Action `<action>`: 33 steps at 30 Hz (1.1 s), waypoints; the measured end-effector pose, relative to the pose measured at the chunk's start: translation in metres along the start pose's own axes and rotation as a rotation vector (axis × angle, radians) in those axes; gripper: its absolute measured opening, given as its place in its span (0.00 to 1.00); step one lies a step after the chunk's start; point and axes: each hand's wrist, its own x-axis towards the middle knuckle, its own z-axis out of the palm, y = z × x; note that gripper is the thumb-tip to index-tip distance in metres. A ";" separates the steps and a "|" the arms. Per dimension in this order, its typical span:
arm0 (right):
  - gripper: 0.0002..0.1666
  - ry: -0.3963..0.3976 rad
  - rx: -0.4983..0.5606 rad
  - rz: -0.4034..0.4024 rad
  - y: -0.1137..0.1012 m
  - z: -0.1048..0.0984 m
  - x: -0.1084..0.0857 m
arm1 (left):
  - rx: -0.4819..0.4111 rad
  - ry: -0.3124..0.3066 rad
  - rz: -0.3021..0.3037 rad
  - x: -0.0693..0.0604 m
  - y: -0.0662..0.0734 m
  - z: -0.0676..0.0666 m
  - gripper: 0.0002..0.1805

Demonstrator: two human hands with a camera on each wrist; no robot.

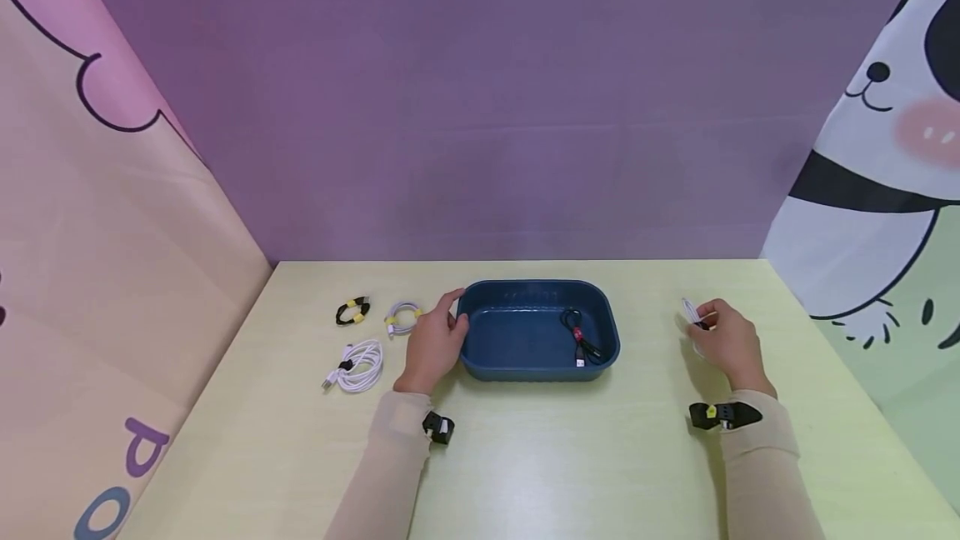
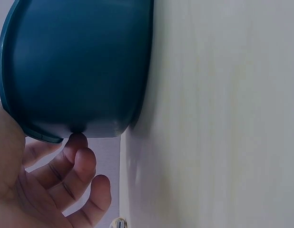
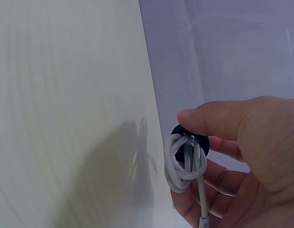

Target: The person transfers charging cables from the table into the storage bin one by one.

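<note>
A dark blue plastic bin (image 1: 480, 375) stands at the table's middle, a coiled black USB cable (image 1: 573, 319) lying in its right part. At its left end my left hand (image 1: 435, 348) holds the rim; in the left wrist view its curled fingers (image 2: 85, 164) lie against the outer wall, and the thumb's tip is hidden. To the right of the bin, my right hand (image 1: 727, 344) pinches a bundled white cable (image 3: 185, 164) by its black tie between thumb and fingers, above the table.
Left of the bin lie a black cable with yellow ties (image 1: 352, 311), a white cable with yellow ties (image 1: 402, 317) and a thicker coiled white cable (image 1: 362, 367) with a plug. A purple backdrop (image 1: 525, 107) rises behind the table (image 1: 547, 457); printed cloths hang at both sides.
</note>
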 end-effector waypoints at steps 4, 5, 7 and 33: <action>0.19 -0.006 0.006 -0.003 0.000 0.000 0.000 | 0.003 -0.001 0.000 0.000 0.000 0.000 0.25; 0.19 -0.007 0.007 -0.004 0.000 0.000 0.000 | 0.004 -0.001 -0.001 0.000 0.000 0.000 0.25; 0.19 -0.003 0.004 -0.009 0.000 0.001 0.000 | 0.005 -0.001 -0.003 0.000 0.000 0.000 0.25; 0.17 0.017 0.029 -0.061 -0.008 -0.001 -0.002 | 0.007 -0.001 -0.012 0.000 0.001 0.000 0.26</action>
